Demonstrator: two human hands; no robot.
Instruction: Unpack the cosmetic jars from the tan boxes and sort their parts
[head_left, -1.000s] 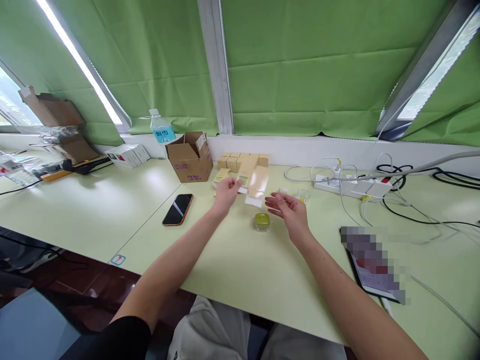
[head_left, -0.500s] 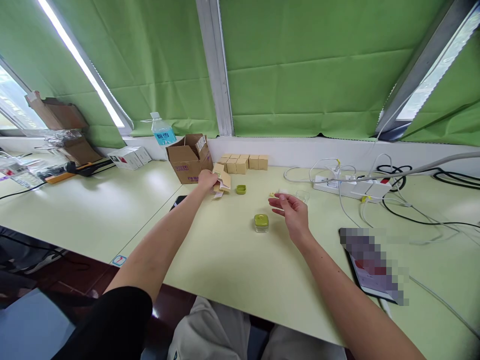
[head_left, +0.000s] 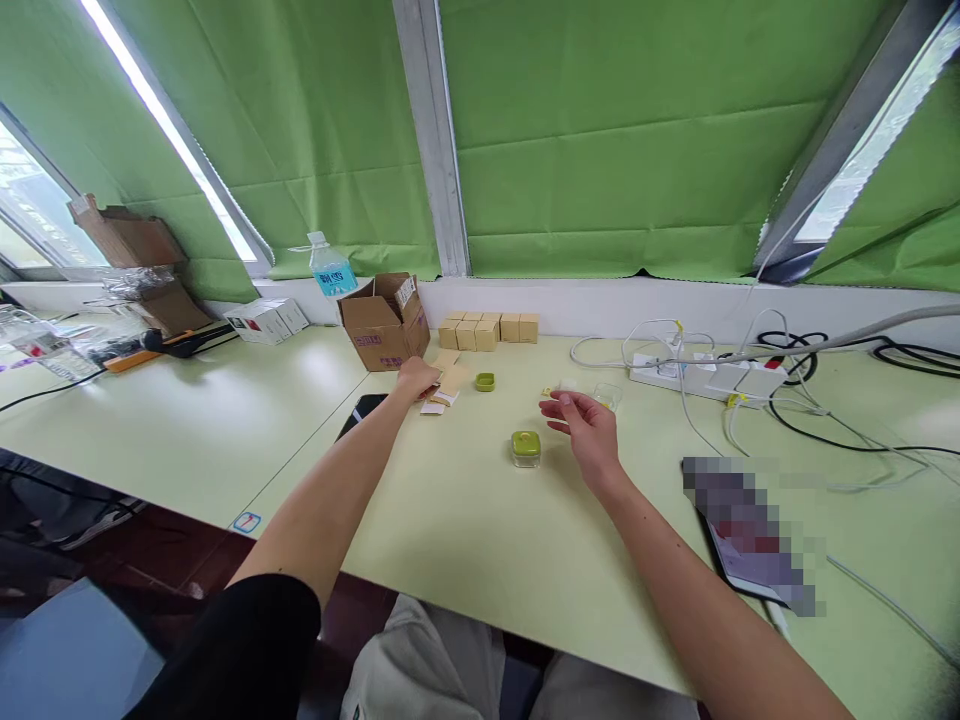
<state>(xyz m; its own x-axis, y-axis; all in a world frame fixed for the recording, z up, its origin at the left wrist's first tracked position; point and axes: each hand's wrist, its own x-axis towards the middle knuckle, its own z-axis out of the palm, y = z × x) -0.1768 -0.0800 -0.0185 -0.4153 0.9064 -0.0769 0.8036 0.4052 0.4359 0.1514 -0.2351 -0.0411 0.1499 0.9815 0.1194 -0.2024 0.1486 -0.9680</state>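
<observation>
L hand [head_left: 418,379] on flattened card pieces [head_left: 452,377], 10 o'clock of sm. clear jar w/ green lid [head_left: 526,450]; fingertips hidden, can't tell if pinching or just resting. R hand [head_left: 580,430], 2 o'clock of jar, loose, fingers half-curled, grip released. Phone [head_left: 363,410], 8 o'clock of L hand, partly hidden by L forearm [head_left: 345,470]. Clear item [head_left: 607,396] just past R hand, hard to make out.

The bare left hand [head_left: 418,379] partly hid the flattened tan cardboard [head_left: 454,378], so its grip was unclear. The left forearm [head_left: 330,485] covered part of a glossy black phone [head_left: 364,407], and a black-edged tablet [head_left: 739,557] was mostly pixelated.
</observation>
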